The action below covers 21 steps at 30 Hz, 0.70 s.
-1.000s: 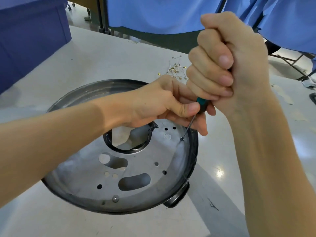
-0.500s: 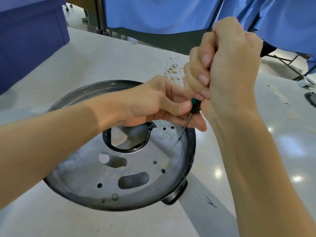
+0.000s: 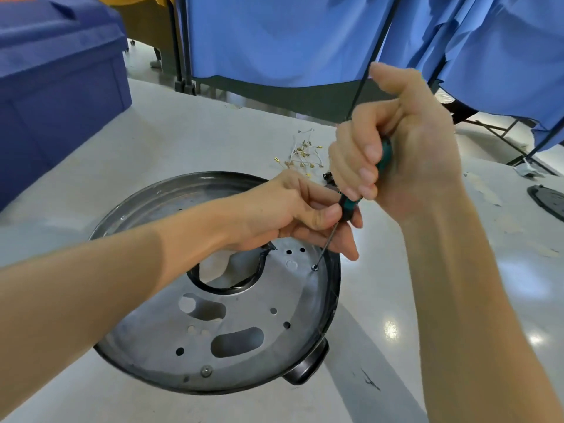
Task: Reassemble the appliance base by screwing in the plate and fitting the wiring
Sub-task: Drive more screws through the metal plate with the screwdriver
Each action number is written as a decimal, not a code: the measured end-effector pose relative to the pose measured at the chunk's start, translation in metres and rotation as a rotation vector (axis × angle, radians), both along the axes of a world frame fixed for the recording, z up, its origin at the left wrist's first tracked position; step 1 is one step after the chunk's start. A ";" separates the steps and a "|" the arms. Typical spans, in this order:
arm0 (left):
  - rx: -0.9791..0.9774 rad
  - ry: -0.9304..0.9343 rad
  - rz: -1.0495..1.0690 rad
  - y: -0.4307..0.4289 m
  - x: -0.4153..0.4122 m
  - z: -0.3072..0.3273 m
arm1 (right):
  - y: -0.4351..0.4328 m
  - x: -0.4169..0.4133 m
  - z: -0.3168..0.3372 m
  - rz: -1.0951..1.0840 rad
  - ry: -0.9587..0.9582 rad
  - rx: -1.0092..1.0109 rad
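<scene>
The round appliance base lies on the white table with a grey metal plate set inside it. My right hand grips the green-and-black handle of a screwdriver. Its thin shaft slants down to a screw near the plate's right rim. My left hand pinches the screwdriver just below the handle, its fingers resting over the plate's far edge. A second screw sits at the plate's near rim. A bundle of thin white wires with brass terminals lies on the table behind the base.
A black foot sticks out at the base's near right. A dark round part lies at the table's right edge. A blue bin stands at the left, and blue curtains on black frames hang behind the table.
My right hand has turned on the handle and opened its grip a little, showing more of the green handle. The screwdriver tip stays on the same screw. My left hand has held still.
</scene>
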State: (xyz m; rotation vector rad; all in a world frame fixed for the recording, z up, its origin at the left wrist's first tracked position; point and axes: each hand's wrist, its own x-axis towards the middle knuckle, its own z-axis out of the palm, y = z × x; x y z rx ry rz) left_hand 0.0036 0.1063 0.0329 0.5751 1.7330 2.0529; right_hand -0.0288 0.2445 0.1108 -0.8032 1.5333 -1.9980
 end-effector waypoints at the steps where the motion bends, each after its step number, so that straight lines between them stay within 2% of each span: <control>1: -0.001 0.001 -0.022 0.000 0.000 0.000 | 0.000 -0.002 0.001 0.045 -0.003 0.004; 3: 0.011 -0.007 -0.046 -0.001 0.000 -0.001 | -0.004 -0.002 0.000 0.015 -0.012 -0.009; 10: 0.065 0.008 0.045 -0.007 -0.002 0.000 | -0.027 0.019 -0.008 -0.532 0.180 -0.068; 17: 0.040 0.037 0.032 -0.001 0.001 0.002 | -0.035 0.019 -0.019 -0.961 0.328 -0.065; 21: 0.008 0.089 0.106 0.000 0.003 0.005 | -0.040 0.021 -0.025 -1.131 0.385 -0.049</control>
